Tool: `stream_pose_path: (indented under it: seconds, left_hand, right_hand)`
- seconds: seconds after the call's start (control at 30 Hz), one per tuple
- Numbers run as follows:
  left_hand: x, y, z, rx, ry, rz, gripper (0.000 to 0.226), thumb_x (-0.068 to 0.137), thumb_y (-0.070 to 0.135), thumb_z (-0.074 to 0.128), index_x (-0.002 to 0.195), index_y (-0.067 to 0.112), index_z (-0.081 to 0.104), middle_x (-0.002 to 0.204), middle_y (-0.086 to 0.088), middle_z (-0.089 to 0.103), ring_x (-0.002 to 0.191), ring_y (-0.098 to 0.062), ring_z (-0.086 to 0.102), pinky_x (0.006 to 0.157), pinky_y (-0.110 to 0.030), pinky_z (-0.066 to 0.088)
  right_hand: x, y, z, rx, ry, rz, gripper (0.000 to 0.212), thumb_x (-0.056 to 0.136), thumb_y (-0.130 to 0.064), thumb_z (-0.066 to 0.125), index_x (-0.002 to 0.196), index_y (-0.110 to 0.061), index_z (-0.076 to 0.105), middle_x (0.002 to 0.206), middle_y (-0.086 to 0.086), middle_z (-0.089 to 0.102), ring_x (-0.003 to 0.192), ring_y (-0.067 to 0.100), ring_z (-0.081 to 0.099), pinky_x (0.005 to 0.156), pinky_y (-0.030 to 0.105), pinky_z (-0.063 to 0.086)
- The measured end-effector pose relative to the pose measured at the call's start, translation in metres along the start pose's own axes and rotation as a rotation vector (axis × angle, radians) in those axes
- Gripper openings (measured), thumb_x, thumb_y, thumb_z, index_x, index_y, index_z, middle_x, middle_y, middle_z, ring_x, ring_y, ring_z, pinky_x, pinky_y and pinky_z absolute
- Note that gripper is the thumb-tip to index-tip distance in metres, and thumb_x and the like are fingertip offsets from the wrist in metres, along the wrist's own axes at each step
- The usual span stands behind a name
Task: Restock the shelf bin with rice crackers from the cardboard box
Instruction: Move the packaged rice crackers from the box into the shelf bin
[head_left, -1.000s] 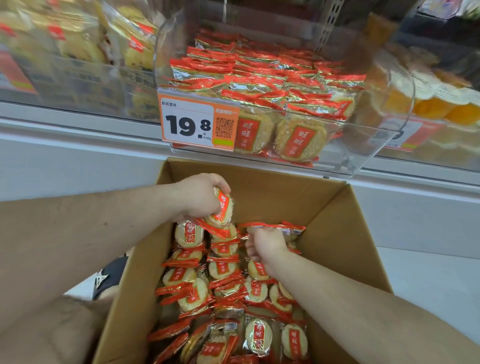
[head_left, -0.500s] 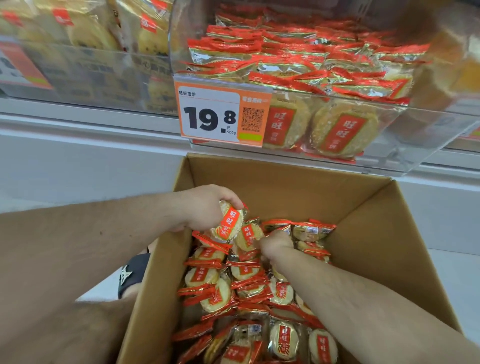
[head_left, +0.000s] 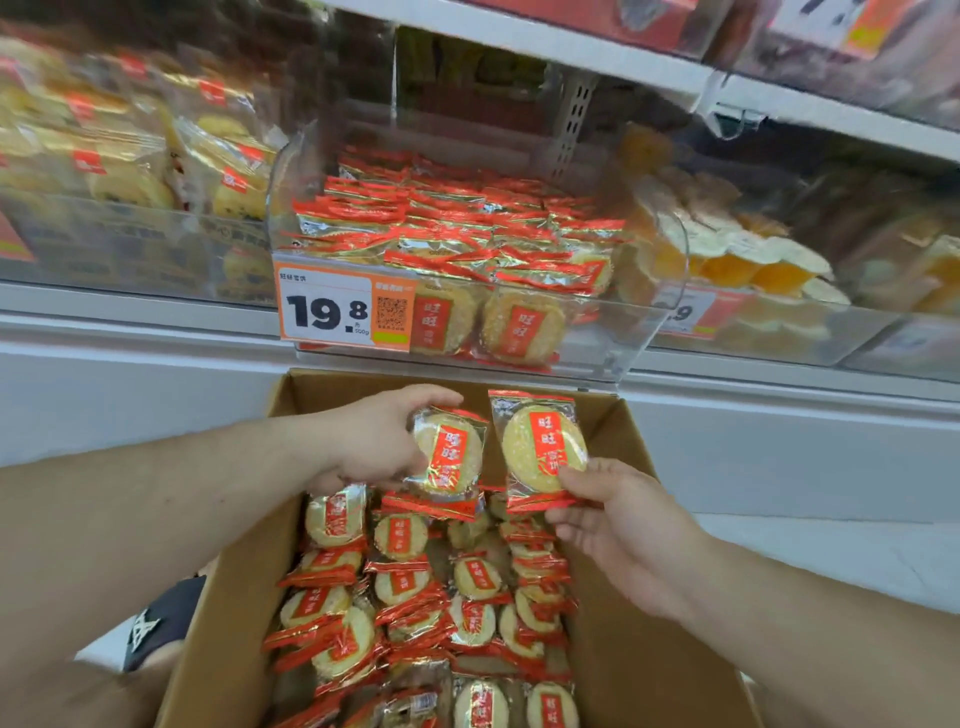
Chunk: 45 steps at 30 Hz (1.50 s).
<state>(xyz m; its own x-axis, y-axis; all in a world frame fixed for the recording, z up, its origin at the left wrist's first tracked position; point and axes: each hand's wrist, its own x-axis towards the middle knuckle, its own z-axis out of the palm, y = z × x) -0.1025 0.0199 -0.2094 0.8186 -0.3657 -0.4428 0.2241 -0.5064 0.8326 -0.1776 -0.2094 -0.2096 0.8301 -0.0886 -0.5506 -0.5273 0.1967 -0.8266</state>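
Only the head view here, so: it's a shop aisle, white shelving with a pale ledge running under a row of clear plastic bins, and a second white shelf edge higher up at the right. The middle shelf bin is already stacked pretty deep with red-and-gold rice cracker packets, too many and too overlapped to count, with two packets standing face-out against the front wall. One orange price tag reading 19.8 is clipped to the bin's front left. The bin on the left holds yellowish bagged snacks, the one on the right has orange-and-white ones, both blurry. Directly below the middle bin sits one open cardboard box, brown, flaps down, filled with loose cracker packets; I can make out roughly twenty on top, the rest buried. Two bare hands are over the far end of the box. The left hand has its fingers wrapped around the left packet, tilted a bit, possibly with another packet under it, can't tell. The right hand pinches the right packet by its lower corner between thumb and fingers, held upright, face toward the camera. The two held packets sit side by side, just below the bin's front edge, not in it.
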Motion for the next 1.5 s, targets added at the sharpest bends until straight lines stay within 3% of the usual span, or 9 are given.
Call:
stream_pose_path:
  seconds: [0.13, 0.37, 0.5, 0.6, 0.73, 0.87, 1.17, 1.33, 1.5]
  left_hand:
    - [-0.015, 0.023, 0.01, -0.154, -0.095, 0.101, 0.086, 0.085, -0.017, 0.057, 0.144, 0.042, 0.038, 0.133, -0.008, 0.055, 0.068, -0.017, 0.063, 0.065, -0.031, 0.048]
    - [-0.027, 0.044, 0.023, -0.28, -0.052, 0.278, 0.078, 0.08, -0.002, 0.075, 0.135, 0.044, 0.044, 0.121, 0.0, 0.064, 0.099, -0.022, 0.07, 0.092, -0.043, 0.055]
    - [-0.027, 0.049, 0.027, -0.128, 0.048, 0.356, 0.081, 0.083, 0.006, 0.074, 0.132, 0.058, 0.037, 0.133, 0.005, 0.054, 0.099, -0.026, 0.069, 0.085, -0.05, 0.058]
    - [-0.034, 0.055, 0.026, 0.169, 0.101, 0.446, 0.094, 0.085, 0.012, 0.073, 0.134, 0.071, 0.017, 0.135, 0.02, 0.038, 0.086, -0.029, 0.064, 0.08, -0.052, 0.057]
    - [-0.041, 0.062, 0.025, 0.353, 0.149, 0.505, 0.105, 0.087, 0.017, 0.071, 0.135, 0.071, -0.005, 0.121, -0.002, 0.052, 0.077, -0.015, 0.053, 0.075, -0.047, 0.057]
    - [-0.046, 0.066, 0.024, 0.438, 0.107, 0.504, 0.108, 0.089, 0.023, 0.07, 0.137, 0.063, -0.018, 0.146, 0.003, 0.042, 0.08, -0.011, 0.069, 0.08, -0.034, 0.056]
    - [-0.05, 0.078, 0.023, 0.55, 0.142, 0.632, 0.098, 0.094, 0.029, 0.06, 0.14, 0.057, -0.022, 0.148, 0.018, 0.034, 0.12, -0.004, 0.046, 0.103, -0.022, 0.038]
    - [-0.038, 0.08, 0.017, 0.679, 0.538, 0.76, 0.086, 0.091, 0.034, 0.059, 0.153, 0.03, -0.001, 0.154, 0.014, 0.021, 0.143, -0.01, 0.017, 0.114, -0.024, 0.009]
    - [-0.013, 0.077, 0.016, 1.071, 0.618, 0.682, 0.08, 0.069, 0.026, 0.061, 0.145, 0.018, 0.036, 0.146, -0.007, 0.044, 0.138, -0.031, 0.038, 0.108, -0.052, 0.033]
  right_hand:
    - [-0.012, -0.005, 0.014, 0.015, -0.053, -0.003, 0.012, 0.091, -0.011, 0.065, 0.098, -0.01, 0.055, 0.081, 0.008, 0.066, 0.06, 0.014, 0.06, 0.059, 0.027, 0.047]
    - [-0.019, -0.021, 0.02, -0.207, 0.03, -0.076, 0.018, 0.08, -0.019, 0.077, 0.084, -0.012, 0.061, 0.07, 0.004, 0.059, 0.057, 0.012, 0.049, 0.054, 0.025, 0.041]
    - [-0.025, -0.03, 0.026, -0.313, 0.086, -0.177, 0.034, 0.076, -0.021, 0.082, 0.096, -0.015, 0.055, 0.086, 0.002, 0.066, 0.06, 0.007, 0.059, 0.049, 0.02, 0.043]
    - [-0.023, -0.037, 0.022, -0.443, 0.215, -0.406, 0.061, 0.064, -0.028, 0.086, 0.113, -0.024, 0.05, 0.11, -0.001, 0.06, 0.088, 0.01, 0.061, 0.069, 0.027, 0.051]
    - [-0.026, -0.047, 0.01, -1.008, 0.191, -0.898, 0.078, 0.068, -0.044, 0.079, 0.129, -0.039, 0.03, 0.123, -0.021, 0.032, 0.114, 0.002, 0.043, 0.097, 0.021, 0.041]
    - [-0.021, -0.048, 0.005, -1.091, 0.057, -0.826, 0.103, 0.062, -0.06, 0.075, 0.146, -0.039, 0.019, 0.139, -0.024, 0.034, 0.132, 0.001, 0.037, 0.111, 0.029, 0.036]
    - [-0.033, -0.072, 0.003, -0.99, -0.036, -0.794, 0.052, 0.071, -0.041, 0.082, 0.111, -0.052, 0.051, 0.102, -0.023, 0.068, 0.096, -0.005, 0.064, 0.089, 0.029, 0.054]
    - [-0.059, -0.147, -0.008, -1.367, 0.335, -0.929, 0.042, 0.08, -0.034, 0.077, 0.109, -0.037, 0.047, 0.091, -0.02, 0.057, 0.088, 0.007, 0.059, 0.075, 0.026, 0.047]
    - [-0.068, -0.196, 0.019, -1.921, 0.555, -0.954, 0.041, 0.083, -0.043, 0.065, 0.118, -0.032, 0.046, 0.106, -0.004, 0.055, 0.1, 0.026, 0.056, 0.074, 0.036, 0.047]
